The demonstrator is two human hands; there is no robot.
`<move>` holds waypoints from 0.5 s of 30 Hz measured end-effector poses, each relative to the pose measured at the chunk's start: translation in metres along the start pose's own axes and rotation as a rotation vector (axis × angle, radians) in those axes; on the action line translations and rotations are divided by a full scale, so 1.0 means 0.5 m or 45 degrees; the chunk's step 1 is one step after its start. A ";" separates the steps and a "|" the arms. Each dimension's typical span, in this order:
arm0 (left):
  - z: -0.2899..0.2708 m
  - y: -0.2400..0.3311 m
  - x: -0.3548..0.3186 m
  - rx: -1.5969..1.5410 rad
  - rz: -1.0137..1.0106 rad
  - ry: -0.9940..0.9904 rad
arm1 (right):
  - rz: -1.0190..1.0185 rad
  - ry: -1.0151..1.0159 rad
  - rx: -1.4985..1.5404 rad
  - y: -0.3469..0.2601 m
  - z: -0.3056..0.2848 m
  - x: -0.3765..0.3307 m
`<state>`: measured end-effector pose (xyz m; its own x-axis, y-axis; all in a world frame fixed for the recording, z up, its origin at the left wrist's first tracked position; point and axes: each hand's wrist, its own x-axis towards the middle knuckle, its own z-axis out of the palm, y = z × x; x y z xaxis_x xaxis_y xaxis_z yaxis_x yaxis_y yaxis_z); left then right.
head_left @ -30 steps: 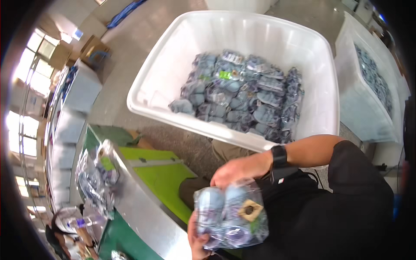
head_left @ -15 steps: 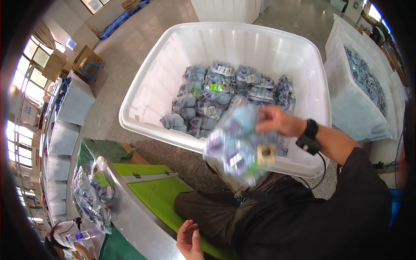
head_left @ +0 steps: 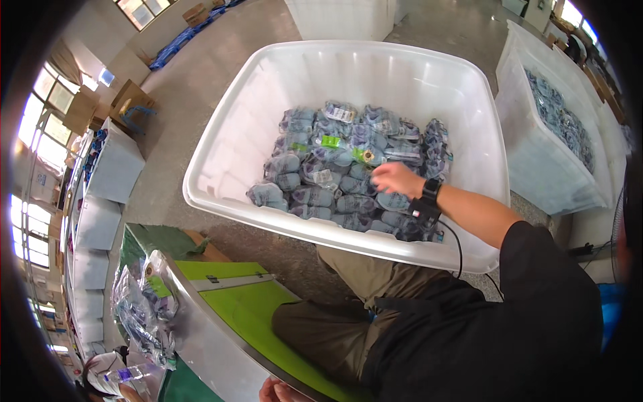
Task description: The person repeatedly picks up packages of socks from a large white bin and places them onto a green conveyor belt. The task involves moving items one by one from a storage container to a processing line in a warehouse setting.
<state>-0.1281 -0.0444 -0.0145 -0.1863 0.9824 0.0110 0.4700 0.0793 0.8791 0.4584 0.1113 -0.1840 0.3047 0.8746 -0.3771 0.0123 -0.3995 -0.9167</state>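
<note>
A large white plastic bin (head_left: 234,181) holds rows of clear-bagged pairs of small blue-grey and purple shoes (head_left: 325,171). Over these bags, inside the bin, is my right hand (head_left: 398,179). Nothing hangs from its slightly blurred, loosely bent fingers. Just beyond the fingertips lies a bagged pair of shoes with a green and yellow label (head_left: 365,155). My left hand (head_left: 278,390) is low in the picture, beside the edge of the metal-topped table (head_left: 218,348). The picture's lower edge cuts it off and most of its fingers are hidden.
More clear bags (head_left: 144,308) lie on the table at left, above a lime-green panel (head_left: 248,301). Another white bin of bagged shoes (head_left: 549,154) stands at right. Several white bins (head_left: 114,161) line the left. A cable (head_left: 459,244) hangs from my right wrist.
My right hand has moved from the bin's near side further in and let go of the bagged shoes, which now lie among the others. My left hand has dropped toward the lower edge.
</note>
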 end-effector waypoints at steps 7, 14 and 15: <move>-0.002 -0.025 0.033 -0.293 -0.198 0.107 | -0.683 -0.455 -0.455 -0.139 0.237 -0.135; -0.002 -0.046 0.030 -0.558 -0.181 0.208 | -0.844 -0.185 -1.168 -0.148 0.312 -0.190; -0.002 -0.050 0.031 -0.576 -0.155 0.215 | -0.828 -0.198 -1.119 -0.148 0.309 -0.188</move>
<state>-0.1436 -0.0313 -0.0358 -0.3710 0.9267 -0.0604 0.0218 0.0738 0.9970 0.2817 0.1011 -0.1012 -0.1279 0.9891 0.0736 0.8182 0.1471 -0.5558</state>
